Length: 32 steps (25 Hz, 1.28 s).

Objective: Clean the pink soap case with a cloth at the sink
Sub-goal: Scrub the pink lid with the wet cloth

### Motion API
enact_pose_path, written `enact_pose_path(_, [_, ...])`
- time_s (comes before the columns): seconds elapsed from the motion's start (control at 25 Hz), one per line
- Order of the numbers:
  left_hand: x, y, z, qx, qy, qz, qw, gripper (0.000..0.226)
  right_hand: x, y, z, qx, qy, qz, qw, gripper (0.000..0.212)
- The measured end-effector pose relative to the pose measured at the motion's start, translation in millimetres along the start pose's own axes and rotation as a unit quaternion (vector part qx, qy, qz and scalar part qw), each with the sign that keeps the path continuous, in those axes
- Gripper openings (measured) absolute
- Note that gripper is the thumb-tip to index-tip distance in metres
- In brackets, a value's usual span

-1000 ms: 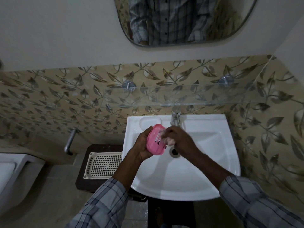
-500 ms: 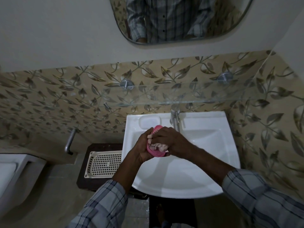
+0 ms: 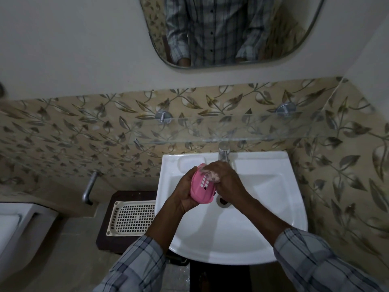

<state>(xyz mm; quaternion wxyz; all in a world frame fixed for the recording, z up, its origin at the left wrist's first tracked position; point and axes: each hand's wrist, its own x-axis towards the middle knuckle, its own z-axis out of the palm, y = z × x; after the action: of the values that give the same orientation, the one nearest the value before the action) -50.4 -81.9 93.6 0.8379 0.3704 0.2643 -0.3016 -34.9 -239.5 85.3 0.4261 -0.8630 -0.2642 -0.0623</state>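
Head view: no brand, label or writing can be read anywhere. The white sink [image 3: 263, 207] holds nothing in its bowl apart from the drain [image 3: 223, 202], and both hands work above it. The left hand [image 3: 185, 192] is closed around the pink soap case [image 3: 201, 187], cupping it from the left side so that its slotted face (2 short rows of small drain slots) tilts toward the camera, just left of the drain and in front of the tap [image 3: 223, 153]. The right hand [image 3: 227, 182] is closed on a small pale cloth [image 3: 211, 175], bunched and pressed against the upper right of the case; most of the cloth is hidden under the fingers. A cream perforated basket [image 3: 131, 218] sits on a dark stand beside the sink, and nothing shows in it. A glass shelf [image 3: 242, 131] runs over the tap. The mirror [image 3: 305, 49] is cut off at the top and reflects a plaid shirt.
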Motion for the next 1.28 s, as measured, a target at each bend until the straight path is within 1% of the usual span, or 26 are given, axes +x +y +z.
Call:
enact_pose_path(0.04, [1.1, 0.4, -2.5, -0.009, 0.003, -0.004, 1.000, 0.052, -5.1, -8.5, 1.6, -0.001, -0.036, -0.068, 0.997, 0.038])
enact_pose_path(0.08, [1.7, 1.2, -5.7, -0.017, 0.005, -0.010, 1.000, 0.056, -9.8, -14.8, 0.3, 0.000, -0.084, -0.135, 0.987, 0.047])
enact_pose_path(0.12, [1.2, 2.2, -7.8, -0.020, 0.003, -0.016, 1.000, 0.059, -9.8, -16.0, -5.0, -0.012, -0.125, -0.181, 0.975, 0.055])
enact_pose_path(0.16, [0.0, 3.5, -8.1, -0.022, -0.002, -0.017, 1.000, 0.058, -5.0, -12.2, -12.1, -0.032, -0.142, -0.196, 0.970, 0.056])
enact_pose_path(0.2, [-0.8, 4.9, -7.2, -0.021, -0.006, -0.010, 1.000, 0.054, 0.3, -6.8, -16.3, -0.052, -0.130, -0.190, 0.972, 0.054])
enact_pose_path(0.28, [-1.1, 6.6, -2.1, -0.008, -0.009, 0.020, 1.000, 0.046, 7.6, 0.0, -17.5, -0.076, -0.057, -0.106, 0.990, 0.055])
enact_pose_path(0.32, [-0.5, 6.2, 1.8, 0.005, -0.005, 0.034, 0.999, 0.046, 10.0, -0.4, -14.9, -0.075, -0.035, -0.041, 0.996, 0.055])
enact_pose_path(0.4, [1.5, 3.2, 7.6, 0.036, 0.013, 0.064, 0.997, 0.051, 13.5, -6.9, -1.6, -0.065, 0.005, 0.093, 0.993, 0.047])
enact_pose_path(0.48, [2.8, -1.9, 11.3, 0.076, 0.041, 0.094, 0.992, 0.051, 15.2, -13.2, 11.7, -0.076, 0.030, 0.230, 0.970, 0.025])
enact_pose_path(0.52, [4.0, -4.0, 11.0, 0.096, 0.054, 0.117, 0.987, 0.050, 17.5, -15.0, 14.3, -0.073, 0.024, 0.295, 0.953, 0.017])
enact_pose_path(0.56, [5.7, -5.4, 10.6, 0.112, 0.060, 0.145, 0.981, 0.048, 20.5, -16.8, 12.2, -0.053, 0.009, 0.356, 0.933, 0.020])
enact_pose_path(0.6, [7.2, -6.1, 10.8, 0.125, 0.059, 0.171, 0.976, 0.048, 23.0, -15.7, 8.7, -0.004, 0.005, 0.404, 0.915, 0.026])
enact_pose_path(0.64, [8.6, -6.5, 11.9, 0.136, 0.056, 0.185, 0.972, 0.047, 26.9, -14.4, 3.9, 0.063, 0.027, 0.438, 0.896, 0.030])
enact_pose_path(0.68, [9.2, -5.5, 14.8, 0.150, 0.056, 0.187, 0.969, 0.044, 32.6, -14.9, -2.1, 0.122, 0.071, 0.453, 0.880, 0.030])
enact_pose_path(0.72, [9.3, -3.4, 17.5, 0.161, 0.058, 0.180, 0.969, 0.041, 37.5, -18.9, -7.9, 0.152, 0.117, 0.445, 0.875, 0.029])
enact_pose_path(0.76, [8.3, -0.7, 19.4, 0.160, 0.053, 0.169, 0.971, 0.040, 39.9, -23.3, -9.4, 0.152, 0.132, 0.409, 0.890, 0.026])
enact_pose_path(0.84, [6.3, 9.0, 16.8, 0.109, 0.035, 0.151, 0.982, 0.047, 37.4, -39.5, -4.8, 0.129, 0.079, 0.288, 0.946, 0.021])
enact_pose_path(0.88, [5.9, 14.3, 13.5, 0.077, 0.034, 0.141, 0.987, 0.051, 30.4, -46.2, -1.0, 0.109, 0.035, 0.220, 0.969, 0.026])
enact_pose_path(0.92, [5.1, 18.3, 9.5, 0.054, 0.036, 0.129, 0.990, 0.053, 21.0, -47.4, 1.5, 0.081, 0.000, 0.147, 0.986, 0.036])
enact_pose_path(0.96, [4.6, 20.0, 5.5, 0.038, 0.030, 0.115, 0.992, 0.053, 13.7, -44.4, 0.3, 0.040, -0.023, 0.073, 0.996, 0.044])
enact_pose_path(1.0, [3.9, 19.1, 2.7, 0.027, 0.019, 0.102, 0.994, 0.055, 12.8, -36.3, -4.3, 0.002, -0.030, 0.011, 0.999, 0.046])
enact_pose_path(1.04, [2.6, 16.7, 1.7, 0.023, 0.008, 0.092, 0.995, 0.057, 15.9, -27.6, -11.3, -0.017, -0.014, -0.018, 1.000, 0.042])
enact_pose_path(1.12, [0.3, 12.7, 0.9, 0.015, -0.013, 0.077, 0.997, 0.056, 20.9, -20.0, -20.7, -0.002, 0.025, 0.006, 1.000, 0.038])
enact_pose_path(1.16, [0.1, 14.4, 0.0, 0.004, -0.024, 0.068, 0.997, 0.057, 19.7, -20.8, -18.5, 0.008, 0.020, -0.003, 1.000, 0.039])
enact_pose_path(1.2, [-0.6, 17.1, -1.0, -0.009, -0.032, 0.057, 0.998, 0.058, 15.3, -23.8, -13.5, 0.006, -0.001, -0.048, 0.999, 0.040])
enact_pose_path(1.28, [-3.0, 22.4, -4.8, -0.018, -0.039, 0.023, 0.999, 0.062, 3.1, -22.7, -7.4, -0.046, -0.068, -0.188, 0.979, 0.047])
